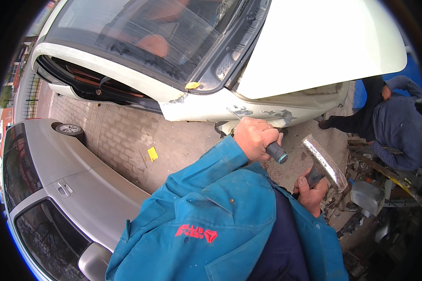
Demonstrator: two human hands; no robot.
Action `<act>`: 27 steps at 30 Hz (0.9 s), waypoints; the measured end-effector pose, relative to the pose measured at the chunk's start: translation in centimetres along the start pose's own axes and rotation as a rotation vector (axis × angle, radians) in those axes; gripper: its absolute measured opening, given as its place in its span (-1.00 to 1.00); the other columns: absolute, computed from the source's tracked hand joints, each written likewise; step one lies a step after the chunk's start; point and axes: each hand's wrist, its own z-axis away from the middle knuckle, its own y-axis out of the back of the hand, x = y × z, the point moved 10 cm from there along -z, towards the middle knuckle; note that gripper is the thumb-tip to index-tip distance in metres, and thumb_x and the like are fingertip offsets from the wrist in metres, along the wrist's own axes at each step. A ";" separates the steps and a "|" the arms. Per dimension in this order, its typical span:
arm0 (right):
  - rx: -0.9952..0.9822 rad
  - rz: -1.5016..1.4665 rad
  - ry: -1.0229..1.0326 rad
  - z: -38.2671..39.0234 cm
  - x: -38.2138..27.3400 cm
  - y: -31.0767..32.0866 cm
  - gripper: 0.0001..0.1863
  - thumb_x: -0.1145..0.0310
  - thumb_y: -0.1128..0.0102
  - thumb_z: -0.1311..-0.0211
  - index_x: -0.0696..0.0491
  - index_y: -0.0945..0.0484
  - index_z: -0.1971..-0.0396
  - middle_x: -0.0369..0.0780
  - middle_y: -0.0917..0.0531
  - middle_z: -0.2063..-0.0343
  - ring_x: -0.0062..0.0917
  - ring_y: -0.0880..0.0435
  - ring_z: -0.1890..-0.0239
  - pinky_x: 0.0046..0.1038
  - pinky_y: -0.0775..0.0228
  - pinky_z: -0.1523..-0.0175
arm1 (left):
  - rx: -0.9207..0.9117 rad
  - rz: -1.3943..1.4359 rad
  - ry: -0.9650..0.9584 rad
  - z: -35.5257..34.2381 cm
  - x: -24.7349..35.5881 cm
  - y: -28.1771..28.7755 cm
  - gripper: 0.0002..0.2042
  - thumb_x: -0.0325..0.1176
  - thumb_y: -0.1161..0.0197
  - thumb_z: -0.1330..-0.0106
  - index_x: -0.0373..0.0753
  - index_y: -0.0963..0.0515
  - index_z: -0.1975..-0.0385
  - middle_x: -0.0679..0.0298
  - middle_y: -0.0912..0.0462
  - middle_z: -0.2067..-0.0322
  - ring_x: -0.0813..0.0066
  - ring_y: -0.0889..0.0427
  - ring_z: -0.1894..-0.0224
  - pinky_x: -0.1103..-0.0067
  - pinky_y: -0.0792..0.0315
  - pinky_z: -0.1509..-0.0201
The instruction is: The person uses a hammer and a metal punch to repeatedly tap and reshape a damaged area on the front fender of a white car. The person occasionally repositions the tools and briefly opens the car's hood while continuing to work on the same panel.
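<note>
The outdoor ground (119, 131) is partly of bricks, and on it a white car (197, 107) stands near a silver car (96, 175). The left hand (255, 139) reaches forward and is closed around a tool (275, 151), whose thin end is at the scraped side of the white car; if it touches, I cannot tell. The right hand (312, 193), lower in the view, grips a hammer (325, 163). The hammer has a long, worn metal head, and the tool has a round black handle
</note>
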 end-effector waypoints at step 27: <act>0.341 -0.093 -0.461 11.7 9.8 -10.4 -0.88 0.42 -0.48 -0.47 0.10 -0.68 0.19 -0.31 -0.71 0.30 -0.70 -0.63 0.23 -0.47 -0.51 0.11 | -0.369 0.348 -0.226 3.3 -0.1 2.0 -0.60 -0.49 -0.57 -0.11 -0.16 -0.36 0.68 0.23 -0.43 0.69 0.16 -0.49 0.65 0.24 -0.31 0.62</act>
